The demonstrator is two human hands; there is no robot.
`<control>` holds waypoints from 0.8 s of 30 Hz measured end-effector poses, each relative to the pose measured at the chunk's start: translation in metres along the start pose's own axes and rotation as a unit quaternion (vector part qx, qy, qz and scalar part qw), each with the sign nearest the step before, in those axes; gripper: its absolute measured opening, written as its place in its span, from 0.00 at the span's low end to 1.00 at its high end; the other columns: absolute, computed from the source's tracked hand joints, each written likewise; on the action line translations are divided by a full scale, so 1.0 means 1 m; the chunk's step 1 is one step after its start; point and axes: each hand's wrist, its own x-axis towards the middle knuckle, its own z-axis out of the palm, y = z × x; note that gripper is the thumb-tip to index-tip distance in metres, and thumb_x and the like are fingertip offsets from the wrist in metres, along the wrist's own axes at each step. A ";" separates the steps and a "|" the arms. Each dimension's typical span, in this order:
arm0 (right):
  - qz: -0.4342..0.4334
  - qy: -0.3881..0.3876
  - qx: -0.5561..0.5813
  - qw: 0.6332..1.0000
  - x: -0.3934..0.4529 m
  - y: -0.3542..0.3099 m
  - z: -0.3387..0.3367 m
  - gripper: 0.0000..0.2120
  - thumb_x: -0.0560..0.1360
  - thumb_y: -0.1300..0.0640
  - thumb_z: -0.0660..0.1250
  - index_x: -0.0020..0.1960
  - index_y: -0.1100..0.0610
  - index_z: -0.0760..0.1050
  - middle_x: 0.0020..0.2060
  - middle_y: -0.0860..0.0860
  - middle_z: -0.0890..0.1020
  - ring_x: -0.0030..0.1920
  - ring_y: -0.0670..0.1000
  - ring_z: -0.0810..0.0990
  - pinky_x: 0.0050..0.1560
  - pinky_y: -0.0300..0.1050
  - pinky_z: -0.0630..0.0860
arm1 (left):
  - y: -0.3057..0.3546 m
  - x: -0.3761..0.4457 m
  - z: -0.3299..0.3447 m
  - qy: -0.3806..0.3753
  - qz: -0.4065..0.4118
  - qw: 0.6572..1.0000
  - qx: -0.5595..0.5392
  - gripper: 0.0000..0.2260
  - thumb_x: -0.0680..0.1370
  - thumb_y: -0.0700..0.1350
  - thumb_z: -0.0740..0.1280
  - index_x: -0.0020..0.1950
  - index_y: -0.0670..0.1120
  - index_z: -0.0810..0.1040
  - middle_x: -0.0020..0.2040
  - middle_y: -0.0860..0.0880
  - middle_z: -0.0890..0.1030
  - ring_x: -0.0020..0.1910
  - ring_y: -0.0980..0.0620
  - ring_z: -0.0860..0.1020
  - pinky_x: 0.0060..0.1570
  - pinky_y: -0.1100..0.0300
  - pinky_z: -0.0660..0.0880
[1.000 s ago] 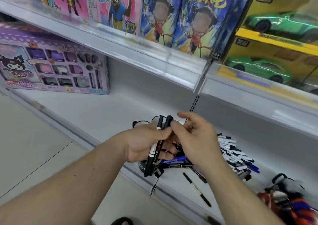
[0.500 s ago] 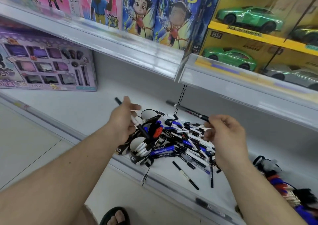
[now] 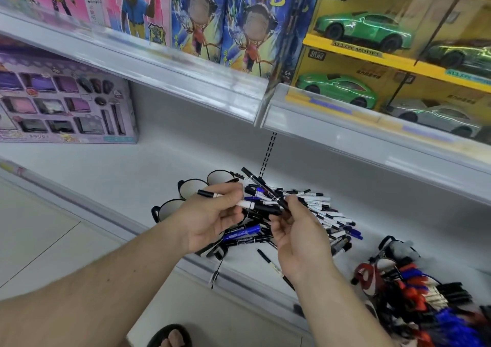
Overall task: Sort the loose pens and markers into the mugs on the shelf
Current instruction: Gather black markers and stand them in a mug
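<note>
I see a purple boxed toy set (image 3: 63,102) standing at the far left of the shelf (image 3: 111,171), well apart from the work, and a heap of plush key rings (image 3: 414,291) lying at the right end near the pile of pens and markers (image 3: 321,211). Overhead, the upper shelf edge (image 3: 186,81) carries boxed figures and boxed toy cars (image 3: 342,89). Three mugs (image 3: 191,188) stand just left of the pile, and my own forearms and hands cover the front mugs, so I cannot tell what sits in them. My left hand (image 3: 212,221) has its fingers curled on two markers (image 3: 239,203), pinched between thumb and fingertips. My right hand (image 3: 297,229) holds a thin black pen (image 3: 263,187) that slants up and away over the pile, fingers clamped on its lower end. A single pen (image 3: 271,263) lies alone on the shelf front, beside my right wrist. Compared with half a second ago, both hands have drawn together over the pile; then they were spread apart, each holding its own pen.
</note>
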 end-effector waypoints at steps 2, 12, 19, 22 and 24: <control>-0.026 -0.002 -0.021 0.999 -0.001 0.002 -0.002 0.04 0.76 0.64 0.70 0.51 0.60 0.80 0.38 0.54 0.81 0.30 0.48 0.76 0.28 0.37 0.74 | -0.003 -0.001 0.001 0.006 -0.005 1.000 0.002 0.10 0.67 0.36 0.71 0.47 0.42 0.82 0.36 0.46 0.81 0.30 0.53 0.78 0.32 0.62 0.80; -0.403 -0.057 -0.401 0.821 0.041 0.019 -0.011 0.14 0.72 0.68 0.73 0.51 0.52 0.84 0.40 0.41 0.82 0.39 0.38 0.80 0.48 0.31 0.77 | 0.032 0.021 -0.041 0.256 0.034 0.957 0.134 0.14 0.76 0.49 0.72 0.58 0.45 0.76 0.48 0.49 0.77 0.47 0.52 0.76 0.46 0.57 0.75; -0.575 -0.193 -0.564 0.560 0.106 0.093 -0.006 0.19 0.65 0.73 0.68 0.53 0.60 0.84 0.41 0.54 0.81 0.39 0.52 0.80 0.42 0.41 0.81 | 0.031 0.023 -0.044 0.210 0.018 0.960 0.186 0.04 0.77 0.41 0.70 0.47 0.47 0.75 0.43 0.48 0.76 0.41 0.52 0.74 0.39 0.61 0.72; -0.561 -0.196 -0.594 0.543 0.124 0.121 -0.003 0.22 0.60 0.76 0.72 0.51 0.60 0.84 0.39 0.55 0.81 0.36 0.54 0.81 0.36 0.43 0.82 | 0.027 0.025 -0.043 0.198 0.020 0.957 0.211 0.04 0.76 0.41 0.71 0.46 0.47 0.76 0.41 0.48 0.77 0.40 0.52 0.74 0.37 0.62 0.71; -0.538 -0.198 -0.605 0.552 0.132 0.136 -0.004 0.24 0.58 0.77 0.74 0.51 0.60 0.85 0.39 0.54 0.81 0.35 0.54 0.81 0.34 0.43 0.82 | 0.026 0.027 -0.044 0.196 0.016 0.955 0.222 0.04 0.76 0.41 0.71 0.45 0.47 0.76 0.40 0.48 0.76 0.39 0.52 0.73 0.36 0.62 0.69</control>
